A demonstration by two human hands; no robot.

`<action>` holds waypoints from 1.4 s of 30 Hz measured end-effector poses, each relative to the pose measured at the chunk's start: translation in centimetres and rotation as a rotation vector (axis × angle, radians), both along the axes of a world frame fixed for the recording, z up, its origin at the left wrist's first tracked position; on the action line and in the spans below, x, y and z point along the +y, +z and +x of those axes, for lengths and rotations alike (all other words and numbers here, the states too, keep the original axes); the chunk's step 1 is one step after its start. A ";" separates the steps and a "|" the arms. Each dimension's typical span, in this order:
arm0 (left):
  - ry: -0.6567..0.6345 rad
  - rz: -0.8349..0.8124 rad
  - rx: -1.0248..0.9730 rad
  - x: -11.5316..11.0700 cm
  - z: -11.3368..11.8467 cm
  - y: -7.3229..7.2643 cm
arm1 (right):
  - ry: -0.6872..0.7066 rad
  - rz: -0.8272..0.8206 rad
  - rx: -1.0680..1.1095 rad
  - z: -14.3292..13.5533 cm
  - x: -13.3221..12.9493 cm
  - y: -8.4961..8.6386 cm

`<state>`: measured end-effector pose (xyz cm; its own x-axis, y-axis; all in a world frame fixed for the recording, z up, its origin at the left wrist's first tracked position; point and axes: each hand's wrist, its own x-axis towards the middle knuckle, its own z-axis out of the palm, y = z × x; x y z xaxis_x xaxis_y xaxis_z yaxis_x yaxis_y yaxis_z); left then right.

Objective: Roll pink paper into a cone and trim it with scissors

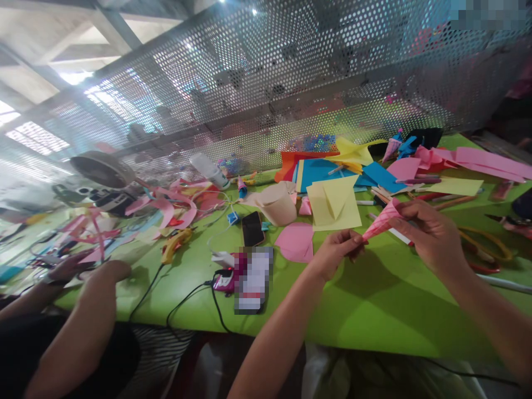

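Observation:
A pink paper cone (381, 221) with a darker line pattern is held in the air over the green table, its point toward the left. My left hand (341, 249) pinches the cone's narrow tip. Around its wide end are the closed fingers of my right hand (432, 235). Just beyond my left hand lie pale yellow sheets (332, 204), one with a folded triangular piece on it. Rounded pink paper pieces (296, 242) lie to the left of that hand.
Phones (253, 229), a yellow glue gun (175, 245) and a paper roll (279, 204) are on the green table (332, 327). Blue sheets (318, 174) and pens lie farther back. Another person's arms (93, 316) are at the left. A perforated metal screen (249, 94) stands behind.

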<state>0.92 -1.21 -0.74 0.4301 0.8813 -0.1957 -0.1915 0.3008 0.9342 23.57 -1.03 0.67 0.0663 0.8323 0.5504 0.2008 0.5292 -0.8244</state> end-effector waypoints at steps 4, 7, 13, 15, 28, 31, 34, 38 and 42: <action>-0.009 0.111 0.087 0.0 0.1 0.0 | -0.002 -0.008 0.004 0.0 0.0 0.0; 0.050 0.317 0.245 -0.3 0.3 0.2 | 0.001 0.006 -0.018 0.0 -0.1 -0.1; -0.047 0.550 0.570 -1.1 0.7 0.8 | 0.029 0.039 -0.052 -0.7 -0.4 -0.2; -0.068 0.569 0.693 -1.1 1.0 0.9 | 0.060 0.028 -0.057 -1.0 -0.6 -0.1; -0.076 0.558 0.652 -1.2 1.2 0.9 | 0.076 0.105 -0.203 -1.4 -1.2 0.8; -0.069 0.521 0.557 -1.3 1.2 0.6 | 0.101 0.165 -0.277 -1.8 -1.5 0.8; -0.064 0.510 0.549 -1.3 1.4 0.4 | 0.101 0.183 -0.303 -2.1 -1.6 0.7; -0.046 0.526 0.546 -1.4 1.5 0.2 | 0.111 0.123 -0.294 -2.1 -1.6 0.7; -0.055 0.504 0.583 -1.4 1.6 0.3 | 0.122 0.056 -0.258 -2.1 -1.7 1.1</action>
<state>2.51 -2.62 -0.43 0.4263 0.9045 0.0153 0.3769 -0.1930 0.9059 21.50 -2.77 1.81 -0.1806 0.7934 0.5814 0.3324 0.6055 -0.7231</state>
